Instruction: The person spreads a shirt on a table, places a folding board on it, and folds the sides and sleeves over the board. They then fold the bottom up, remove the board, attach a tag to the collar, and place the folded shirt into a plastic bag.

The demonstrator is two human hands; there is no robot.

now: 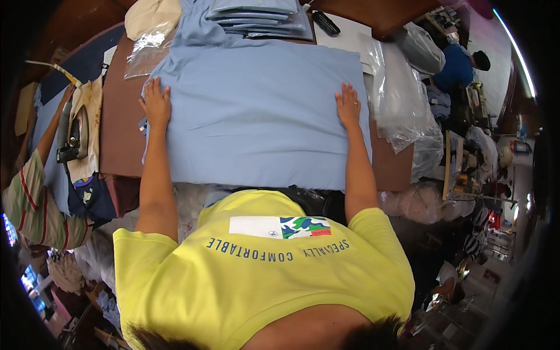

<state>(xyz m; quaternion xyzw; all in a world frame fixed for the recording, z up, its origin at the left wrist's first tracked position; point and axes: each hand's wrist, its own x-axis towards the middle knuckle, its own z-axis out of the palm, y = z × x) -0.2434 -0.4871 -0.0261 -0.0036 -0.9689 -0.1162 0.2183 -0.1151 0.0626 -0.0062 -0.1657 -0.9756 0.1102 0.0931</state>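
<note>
A light blue cloth garment (262, 111) lies spread on the brown-covered table (119, 122) in front of me, with a few creases across its middle. On its left edge my left hand (156, 105) rests flat, fingers stretched out. My right hand (349, 106), with a ring on one finger, lies flat near the right edge, fingers pointing away from me. Neither hand grips anything. Part of the cloth bunches up at the far left, beside a stack of folded blue garments in clear bags (256, 14).
An iron (76, 131) stands on a scorched cloth at the left, beside a co-worker in a striped shirt (44, 198). Clear plastic bags (399, 93) lie at the right. A black object (325, 23) rests at the back. Another person (455, 67) sits farther off.
</note>
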